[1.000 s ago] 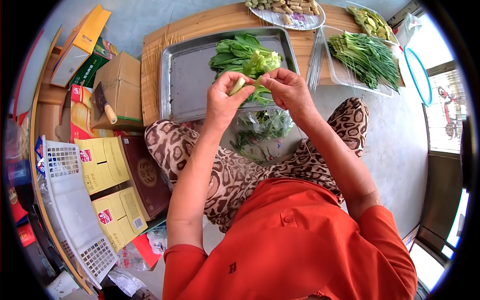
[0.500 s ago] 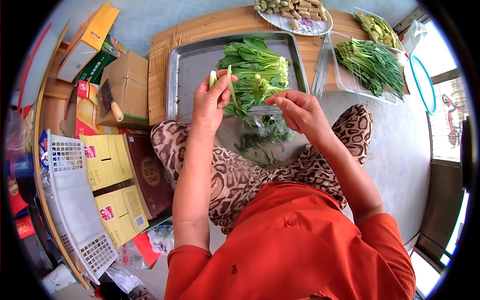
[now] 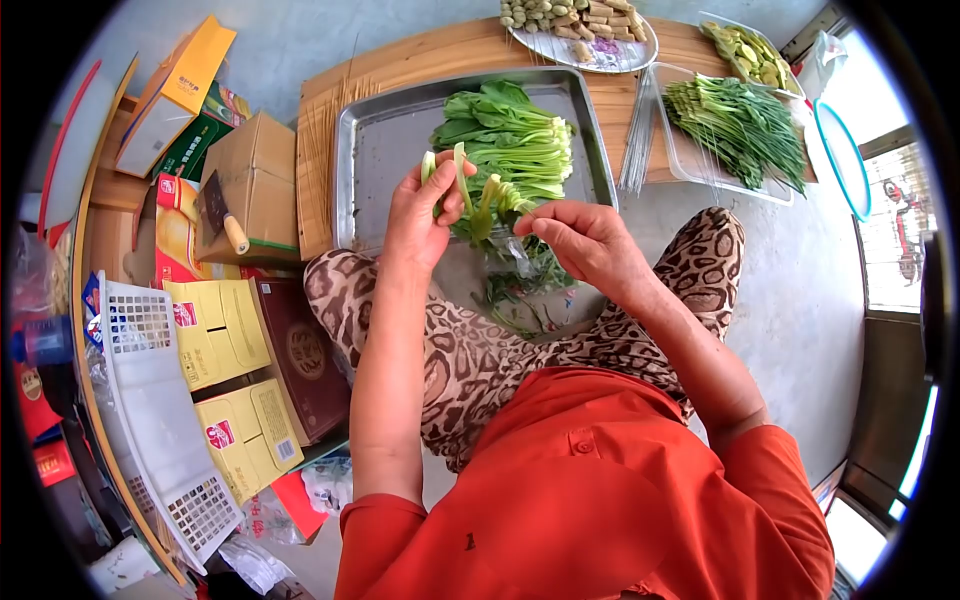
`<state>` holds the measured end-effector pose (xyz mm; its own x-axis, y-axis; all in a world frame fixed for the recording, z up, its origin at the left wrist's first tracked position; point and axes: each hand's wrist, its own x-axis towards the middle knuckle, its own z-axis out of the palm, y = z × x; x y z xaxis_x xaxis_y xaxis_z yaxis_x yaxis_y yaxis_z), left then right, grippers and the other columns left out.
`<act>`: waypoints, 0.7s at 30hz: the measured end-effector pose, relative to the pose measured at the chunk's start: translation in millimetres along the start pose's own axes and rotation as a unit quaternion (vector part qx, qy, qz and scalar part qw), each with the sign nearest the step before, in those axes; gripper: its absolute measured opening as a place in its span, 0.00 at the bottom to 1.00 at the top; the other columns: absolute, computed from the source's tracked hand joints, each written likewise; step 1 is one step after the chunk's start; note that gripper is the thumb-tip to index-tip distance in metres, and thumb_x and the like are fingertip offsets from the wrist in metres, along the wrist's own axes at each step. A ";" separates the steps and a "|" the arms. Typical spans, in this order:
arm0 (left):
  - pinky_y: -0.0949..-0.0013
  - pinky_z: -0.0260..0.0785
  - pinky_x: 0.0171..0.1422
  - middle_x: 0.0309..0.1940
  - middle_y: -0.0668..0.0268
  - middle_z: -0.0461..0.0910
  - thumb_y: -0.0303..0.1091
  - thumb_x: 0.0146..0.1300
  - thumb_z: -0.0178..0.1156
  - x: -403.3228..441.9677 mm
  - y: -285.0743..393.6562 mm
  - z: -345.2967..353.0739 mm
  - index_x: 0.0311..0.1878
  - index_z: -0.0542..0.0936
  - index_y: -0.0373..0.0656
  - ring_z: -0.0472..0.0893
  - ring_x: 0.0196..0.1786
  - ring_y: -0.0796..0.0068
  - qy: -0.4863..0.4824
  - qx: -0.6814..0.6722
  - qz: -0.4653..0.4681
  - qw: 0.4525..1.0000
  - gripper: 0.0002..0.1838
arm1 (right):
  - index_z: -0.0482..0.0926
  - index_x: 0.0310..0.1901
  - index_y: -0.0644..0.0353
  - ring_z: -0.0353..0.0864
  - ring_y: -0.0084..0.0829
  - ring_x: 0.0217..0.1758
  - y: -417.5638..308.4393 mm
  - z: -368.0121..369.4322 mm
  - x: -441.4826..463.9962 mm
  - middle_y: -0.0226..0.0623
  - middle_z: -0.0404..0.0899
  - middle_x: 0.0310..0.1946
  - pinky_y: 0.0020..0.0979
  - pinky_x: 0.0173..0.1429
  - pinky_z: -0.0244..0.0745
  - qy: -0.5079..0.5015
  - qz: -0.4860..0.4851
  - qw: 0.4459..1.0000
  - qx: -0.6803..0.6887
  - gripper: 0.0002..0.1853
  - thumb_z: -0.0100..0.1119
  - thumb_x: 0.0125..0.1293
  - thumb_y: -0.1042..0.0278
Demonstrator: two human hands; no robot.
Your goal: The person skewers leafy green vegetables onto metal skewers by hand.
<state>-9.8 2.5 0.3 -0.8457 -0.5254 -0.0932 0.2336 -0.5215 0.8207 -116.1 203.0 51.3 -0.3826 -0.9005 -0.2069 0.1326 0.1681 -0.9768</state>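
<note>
Right hand [image 3: 592, 242] drawn away, pinching sprig [image 3: 487, 208]; left hand [image 3: 420, 222] holding stalks [image 3: 460, 168].

The right fingers [image 3: 545, 216] have parted from the left fingers [image 3: 440, 180] over the past second, drawing back toward the near edge of the table [image 3: 445, 50].

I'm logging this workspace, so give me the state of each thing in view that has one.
Left hand, closed around pale stalks.
Right hand, pinched shut; what it grips is unclear.
Tray, partly covered.
Greens, bunched side by side on the tray.
Plate, loaded, uncovered.
Tub, uncovered, holding long greens.
Slices, heaped.
Skewers, bare, laid together.
Knife, blade exposed, unheld.
</note>
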 end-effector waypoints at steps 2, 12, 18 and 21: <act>0.82 0.53 0.24 0.37 0.67 0.80 0.36 0.64 0.62 -0.3 -0.4 -0.2 0.49 0.78 0.41 0.67 0.24 0.87 0.001 0.000 -0.002 1.000 0.13 | 0.81 0.43 0.62 0.56 0.10 0.19 0.3 0.0 0.9 0.15 0.62 0.17 0.18 0.22 0.51 0.000 -0.002 1.000 -0.007 0.12 0.52 0.72 0.64; 0.82 0.54 0.24 0.37 0.66 0.81 0.34 0.64 0.62 -0.6 -1.7 -1.4 0.47 0.79 0.42 0.67 0.24 0.87 -0.005 -0.008 -0.006 1.000 0.11 | 0.80 0.45 0.63 0.55 0.09 0.16 1.7 0.9 3.0 0.15 0.60 0.14 0.18 0.21 0.48 -0.001 -0.005 1.000 -0.027 0.14 0.49 0.73 0.62; 0.82 0.53 0.23 0.35 0.66 0.81 0.33 0.63 0.63 -1.6 -1.6 1.0 0.46 0.80 0.43 0.67 0.24 0.87 0.001 0.004 -0.008 1.000 0.10 | 0.81 0.43 0.63 0.58 0.11 0.20 0.9 -0.7 2.2 0.18 0.64 0.18 0.20 0.23 0.54 0.006 -0.001 1.000 -0.031 0.13 0.52 0.71 0.63; 0.82 0.53 0.23 0.35 0.67 0.82 0.33 0.63 0.63 -2.8 -1.2 2.1 0.45 0.80 0.42 0.66 0.23 0.87 -0.003 0.029 -0.011 1.000 0.10 | 0.81 0.43 0.63 0.59 0.12 0.21 -1.5 0.6 3.1 0.18 0.65 0.18 0.20 0.23 0.55 0.014 -0.002 0.999 -0.042 0.13 0.52 0.71 0.63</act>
<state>-8.7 5.9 0.8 -0.8535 -0.5099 -0.1077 0.1869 -0.4925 0.8500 -117.0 199.7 52.2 -0.4086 -0.8896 -0.2042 0.0540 0.1998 -0.9784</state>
